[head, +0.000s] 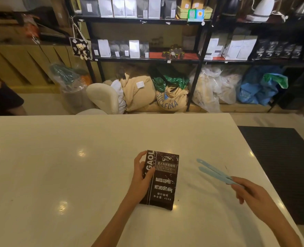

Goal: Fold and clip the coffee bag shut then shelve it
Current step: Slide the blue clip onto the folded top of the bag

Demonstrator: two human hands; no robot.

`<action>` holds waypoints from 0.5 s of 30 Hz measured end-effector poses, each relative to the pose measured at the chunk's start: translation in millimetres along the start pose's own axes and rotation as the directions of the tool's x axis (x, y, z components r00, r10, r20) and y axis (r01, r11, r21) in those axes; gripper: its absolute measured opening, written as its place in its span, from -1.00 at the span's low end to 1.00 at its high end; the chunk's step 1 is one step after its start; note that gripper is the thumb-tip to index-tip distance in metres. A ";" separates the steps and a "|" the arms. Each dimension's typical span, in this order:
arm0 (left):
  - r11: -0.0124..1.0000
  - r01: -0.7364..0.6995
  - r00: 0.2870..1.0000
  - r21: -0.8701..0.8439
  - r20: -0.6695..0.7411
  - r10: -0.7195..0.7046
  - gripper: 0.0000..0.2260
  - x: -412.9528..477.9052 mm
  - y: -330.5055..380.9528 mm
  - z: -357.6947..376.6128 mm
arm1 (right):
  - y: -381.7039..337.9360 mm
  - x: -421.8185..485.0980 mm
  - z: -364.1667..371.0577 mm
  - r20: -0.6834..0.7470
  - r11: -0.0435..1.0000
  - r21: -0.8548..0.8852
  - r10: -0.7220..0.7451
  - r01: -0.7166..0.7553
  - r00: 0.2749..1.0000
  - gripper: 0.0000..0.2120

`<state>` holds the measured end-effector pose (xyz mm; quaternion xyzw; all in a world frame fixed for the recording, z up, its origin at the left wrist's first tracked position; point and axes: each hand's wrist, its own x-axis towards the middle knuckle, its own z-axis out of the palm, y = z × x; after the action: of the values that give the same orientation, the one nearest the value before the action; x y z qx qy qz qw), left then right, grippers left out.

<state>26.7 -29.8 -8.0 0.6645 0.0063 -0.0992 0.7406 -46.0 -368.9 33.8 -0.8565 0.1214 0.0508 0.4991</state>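
The bag (pixel 161 179) is lying on the worktop (pixel 58 166), toward its near edge. The left hand (pixel 142 173) is lying against the bag's left side. The clip (pixel 213 171) is sitting right of the bag, apart from it, nearer the worktop's right edge, its near end in the right hand (pixel 251 195). Shelves (pixel 147 59) are standing beyond the far edge.

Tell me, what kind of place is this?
Probably a coffee shop's stockroom or a roastery. Black shelves hold rows of coffee bags, burlap sacks sit on the floor beneath, and kettles stand on the top shelf.
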 end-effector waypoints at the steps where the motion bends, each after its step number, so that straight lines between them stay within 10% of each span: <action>1: 1.000 0.008 1.000 -0.011 -0.009 -0.008 -0.49 0.3 1.0 1.8 | 0.9 5.1 3.2 0.013 1.000 -0.012 0.004 -0.004 1.000 -0.82; 9: 0.998 0.051 0.998 -0.022 -0.036 -0.052 -0.30 -0.2 0.4 10.2 | -54.6 45.0 81.4 0.152 0.984 0.066 -0.171 0.163 0.974 -0.79; 15: 0.996 0.088 0.996 -0.008 -0.027 -0.088 -0.27 -1.6 0.7 12.2 | -71.8 49.5 112.3 0.136 0.967 0.253 -0.062 0.026 0.989 -0.61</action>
<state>23.8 -41.6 -5.7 0.6625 0.0459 -0.1226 0.7376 24.2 -245.3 28.2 -0.7833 0.0718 0.0852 0.6116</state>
